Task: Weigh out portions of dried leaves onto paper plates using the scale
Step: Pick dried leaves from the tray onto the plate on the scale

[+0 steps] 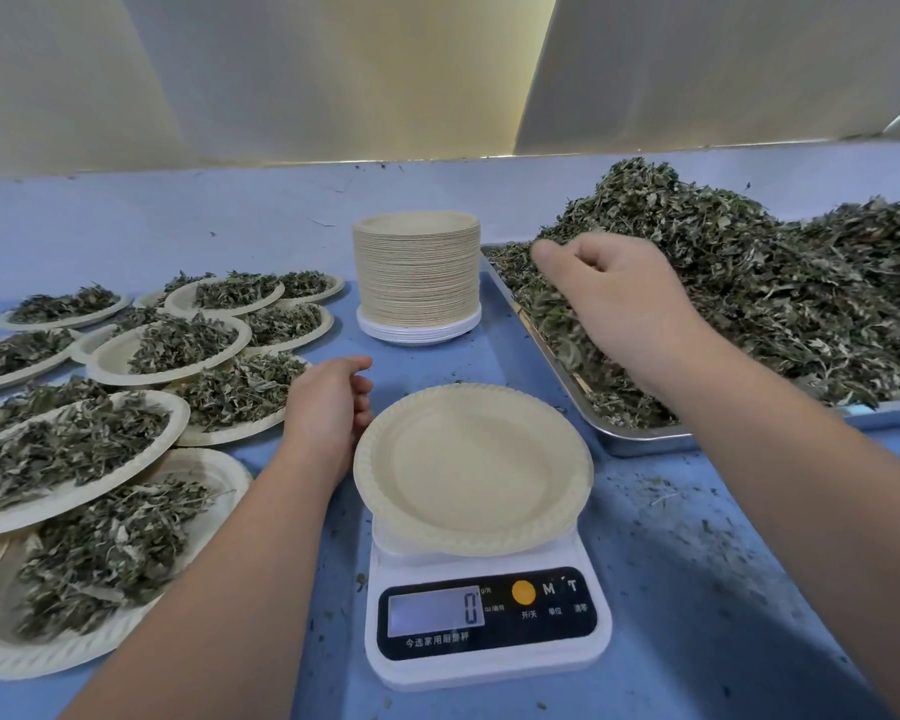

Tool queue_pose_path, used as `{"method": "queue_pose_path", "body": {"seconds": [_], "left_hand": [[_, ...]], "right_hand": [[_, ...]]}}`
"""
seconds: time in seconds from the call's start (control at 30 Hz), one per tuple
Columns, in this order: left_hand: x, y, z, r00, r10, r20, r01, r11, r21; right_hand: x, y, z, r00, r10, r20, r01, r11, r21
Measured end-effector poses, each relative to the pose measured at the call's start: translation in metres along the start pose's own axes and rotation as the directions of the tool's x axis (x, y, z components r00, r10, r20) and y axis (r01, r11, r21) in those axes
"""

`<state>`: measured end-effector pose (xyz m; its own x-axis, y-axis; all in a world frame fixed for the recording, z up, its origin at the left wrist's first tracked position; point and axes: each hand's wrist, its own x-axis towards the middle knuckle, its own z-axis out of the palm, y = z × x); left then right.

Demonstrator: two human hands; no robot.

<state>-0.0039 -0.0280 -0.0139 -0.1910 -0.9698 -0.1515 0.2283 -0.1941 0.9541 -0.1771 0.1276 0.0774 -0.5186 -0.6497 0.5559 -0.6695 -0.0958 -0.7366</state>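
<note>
Blue table top (697, 537) holds a white kitchen scale (489, 662) with a round pale paper plate (468, 459) flat on it, hollow side up; round, so no long way. Dried green leaves (749, 283) lie heaped in a silver metal tray (640, 444) at right, pointing every way. They look light and crumbly, so take a loose bunch from the top. Left hand (323, 407), loosely curled, holds nothing beside the plate. Right hand (609, 293) curls over the leaves; I cannot tell if it holds any.
</note>
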Motion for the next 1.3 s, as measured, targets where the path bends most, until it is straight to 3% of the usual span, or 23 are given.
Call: {"method": "queue_pose_path", "body": {"seconds": [0.17,0.27,0.4,0.5,0.57,0.67,0.73,0.8,0.87,0.93,1.1,1.23,1.3], "left_hand": [[0.003,0.000,0.000,1.000,-0.002,0.000,0.002,1.000,0.010],[0.002,-0.001,-0.001,1.000,0.016,0.007,-0.016,1.000,0.018],[0.001,-0.001,-0.001,0.999,0.039,0.020,-0.039,0.999,0.027],[0.001,-0.001,-0.002,0.999,0.044,0.022,-0.044,0.999,0.025],[0.001,-0.001,-0.002,0.999,0.044,0.022,-0.045,0.999,0.027],[0.001,-0.001,-0.001,0.999,0.033,0.010,-0.033,0.999,0.017],[0.001,0.000,0.000,0.999,0.032,0.005,-0.032,0.999,0.017],[0.000,0.000,0.000,0.999,0.039,0.006,-0.039,0.999,0.021],[0.000,0.000,0.000,0.999,0.041,0.002,-0.041,0.999,0.023],[-0.001,0.000,0.000,0.999,0.036,0.002,-0.036,0.999,0.021],[0.000,0.000,0.000,0.999,0.035,0.006,-0.035,0.999,0.021],[0.001,-0.001,-0.001,0.999,0.029,0.017,-0.029,0.999,0.017],[0.001,-0.001,-0.001,0.999,0.031,0.018,-0.032,0.999,0.021]], "right_hand": [[-0.030,-0.030,0.030,0.936,-0.147,0.320,0.150,0.989,0.015],[-0.042,-0.028,0.040,0.813,-0.248,0.527,0.398,0.897,-0.192],[-0.045,-0.024,0.035,0.739,-0.217,0.638,0.466,0.848,-0.252],[-0.044,-0.022,0.023,0.742,-0.247,0.623,0.475,0.850,-0.229],[-0.036,-0.015,0.012,0.801,-0.260,0.540,0.449,0.857,-0.254],[-0.020,0.010,-0.005,0.901,-0.114,0.419,0.295,0.868,-0.399],[-0.014,0.033,-0.013,0.916,0.028,0.400,0.217,0.804,-0.553],[-0.015,0.052,-0.014,0.887,0.194,0.419,0.152,0.734,-0.662],[-0.017,0.061,-0.012,0.813,0.362,0.456,0.099,0.686,-0.721],[-0.018,0.062,-0.011,0.752,0.442,0.489,0.076,0.679,-0.730],[-0.016,0.059,-0.016,0.729,0.426,0.536,0.108,0.702,-0.704],[-0.009,0.055,-0.030,0.812,0.358,0.461,0.064,0.730,-0.681],[-0.008,0.059,-0.035,0.854,0.363,0.373,0.030,0.682,-0.731]]}}
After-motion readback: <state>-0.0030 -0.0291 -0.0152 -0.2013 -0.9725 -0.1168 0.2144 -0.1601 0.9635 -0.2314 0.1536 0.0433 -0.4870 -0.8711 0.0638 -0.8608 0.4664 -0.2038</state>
